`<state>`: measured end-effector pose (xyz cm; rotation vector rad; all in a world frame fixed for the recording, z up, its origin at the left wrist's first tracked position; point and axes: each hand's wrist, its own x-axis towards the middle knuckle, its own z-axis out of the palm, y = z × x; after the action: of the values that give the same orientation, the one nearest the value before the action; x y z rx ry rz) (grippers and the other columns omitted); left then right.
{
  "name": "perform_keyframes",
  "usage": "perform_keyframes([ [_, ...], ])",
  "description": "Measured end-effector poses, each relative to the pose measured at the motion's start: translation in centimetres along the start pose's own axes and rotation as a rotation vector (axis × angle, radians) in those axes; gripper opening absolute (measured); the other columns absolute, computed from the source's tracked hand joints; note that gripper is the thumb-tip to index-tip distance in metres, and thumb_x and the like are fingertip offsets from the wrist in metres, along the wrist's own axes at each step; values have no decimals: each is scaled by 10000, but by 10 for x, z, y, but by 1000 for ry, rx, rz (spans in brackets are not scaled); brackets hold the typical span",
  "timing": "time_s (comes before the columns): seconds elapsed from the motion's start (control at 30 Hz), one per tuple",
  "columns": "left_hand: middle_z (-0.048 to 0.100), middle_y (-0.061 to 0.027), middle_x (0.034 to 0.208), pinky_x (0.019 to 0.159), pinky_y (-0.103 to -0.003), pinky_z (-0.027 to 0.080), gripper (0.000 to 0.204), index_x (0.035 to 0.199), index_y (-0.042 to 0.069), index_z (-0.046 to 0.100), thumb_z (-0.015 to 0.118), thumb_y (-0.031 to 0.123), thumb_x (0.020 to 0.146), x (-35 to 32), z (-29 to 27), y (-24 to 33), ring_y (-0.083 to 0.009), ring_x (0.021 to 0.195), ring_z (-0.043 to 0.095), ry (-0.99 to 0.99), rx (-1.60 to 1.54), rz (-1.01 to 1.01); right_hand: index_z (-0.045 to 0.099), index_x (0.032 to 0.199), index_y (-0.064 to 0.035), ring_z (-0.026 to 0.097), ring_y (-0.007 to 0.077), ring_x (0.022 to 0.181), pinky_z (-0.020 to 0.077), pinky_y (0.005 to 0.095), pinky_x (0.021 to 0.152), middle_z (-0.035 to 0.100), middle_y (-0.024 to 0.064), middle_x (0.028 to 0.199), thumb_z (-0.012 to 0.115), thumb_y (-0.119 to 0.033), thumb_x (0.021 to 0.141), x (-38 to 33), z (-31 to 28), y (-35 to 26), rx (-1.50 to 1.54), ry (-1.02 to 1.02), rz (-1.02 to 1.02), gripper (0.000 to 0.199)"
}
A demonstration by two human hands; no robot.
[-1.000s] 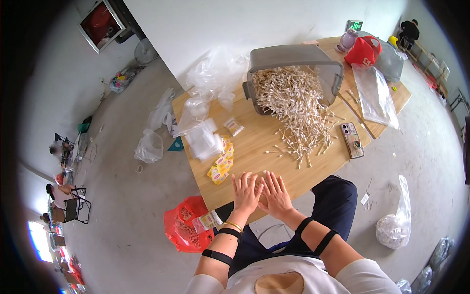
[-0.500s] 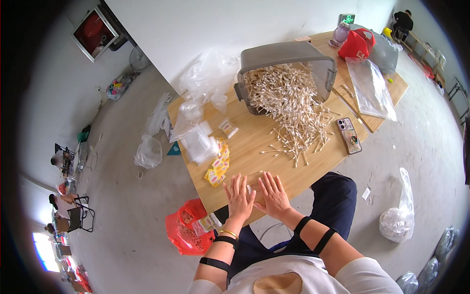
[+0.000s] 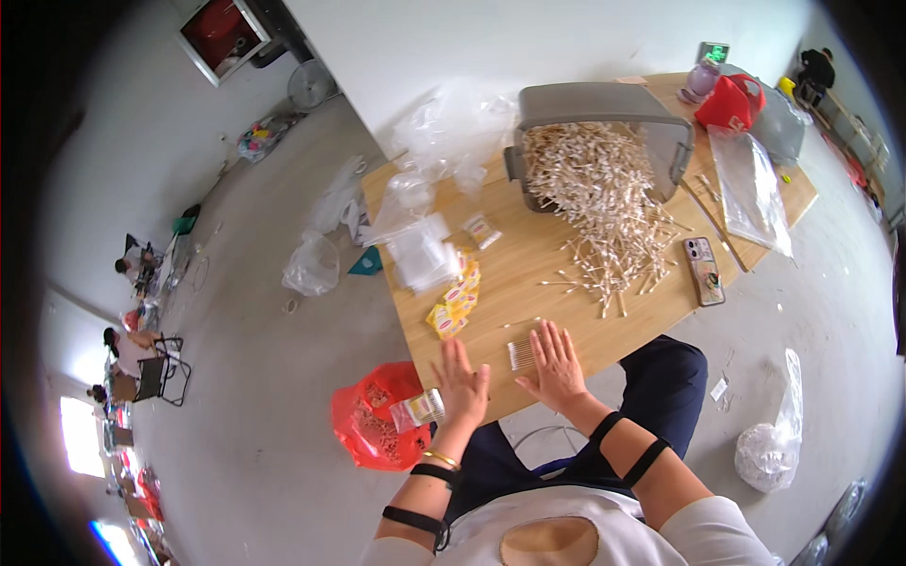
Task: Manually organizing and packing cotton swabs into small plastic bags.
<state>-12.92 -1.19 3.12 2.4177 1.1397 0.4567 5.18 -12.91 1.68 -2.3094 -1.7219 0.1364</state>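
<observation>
A neat row of cotton swabs [image 3: 519,355] lies side by side on the wooden table [image 3: 491,373] near its front edge. My right hand [image 3: 557,366] rests flat against the right side of this row, fingers stretched out. To the left, my left hand [image 3: 462,385] is apart from the row, its fingers extended and slightly blurred, holding nothing. Beyond my left hand lie several yellow printed cards [image 3: 455,300]. A heap of loose cotton swabs [image 3: 618,217] spills toward me from a grey plastic bin [image 3: 604,104] tipped on its side.
Small clear bags [image 3: 420,257] and a filled packet [image 3: 481,230] lie at the table's left. A phone [image 3: 704,272] sits on the right. A red bag [image 3: 377,415] with small pieces inside hangs below the left corner. A tied clear bag [image 3: 763,457] stands on the floor.
My left hand has moved left, away from the swab row, uncovering it. My right hand stays beside the row. The whole view has shifted and turned slightly.
</observation>
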Motion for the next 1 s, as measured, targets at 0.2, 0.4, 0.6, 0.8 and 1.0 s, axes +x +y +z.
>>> perform_keyframes([
  [0.2, 372, -256, 1543, 1157, -539, 283, 695, 1484, -18, 386, 509, 488, 1022, -63, -59, -109, -417, 1434, 347, 295, 0, -389, 270, 1567, 18, 130, 345, 1557, 82, 486, 1271, 200, 220, 1655, 568, -620, 900, -2, 12, -45, -30, -79, -114, 970],
  [0.4, 663, -227, 1035, 837, -453, 494, 638, 1146, -45, 603, 506, 570, 1006, -67, -30, -125, -363, 954, 646, 319, -339, -700, 283, 1576, -24, 138, 310, 1560, 79, 481, 1274, 209, 176, 1663, 544, -592, 923, 1, 35, -101, -16, -97, -241, 904],
  [0.6, 626, -162, 684, 624, -420, 473, 705, 741, -28, 613, 492, 617, 999, -57, -2, -128, -235, 676, 629, 338, -418, -852, 299, 1580, -71, 151, 290, 1559, 73, 499, 1271, 223, 137, 1666, 538, -526, 947, 1, 37, -115, -7, -95, -249, 815],
  [0.8, 674, -101, 837, 655, -368, 513, 705, 859, -28, 663, 483, 639, 1001, -57, 11, -131, -199, 756, 646, 370, -898, -1020, 290, 1590, -104, 142, 271, 1562, 68, 520, 1263, 220, 105, 1672, 537, -545, 946, 0, 38, -118, -64, -53, -267, 818],
  [1.0, 669, -97, 779, 636, -357, 497, 713, 822, -39, 642, 453, 619, 1021, -55, 10, -126, -183, 692, 613, 481, -800, -880, 257, 1590, -44, 132, 272, 1564, 75, 494, 1265, 195, 127, 1678, 542, -645, 910, 3, 40, -149, 17, -158, -256, 950],
])
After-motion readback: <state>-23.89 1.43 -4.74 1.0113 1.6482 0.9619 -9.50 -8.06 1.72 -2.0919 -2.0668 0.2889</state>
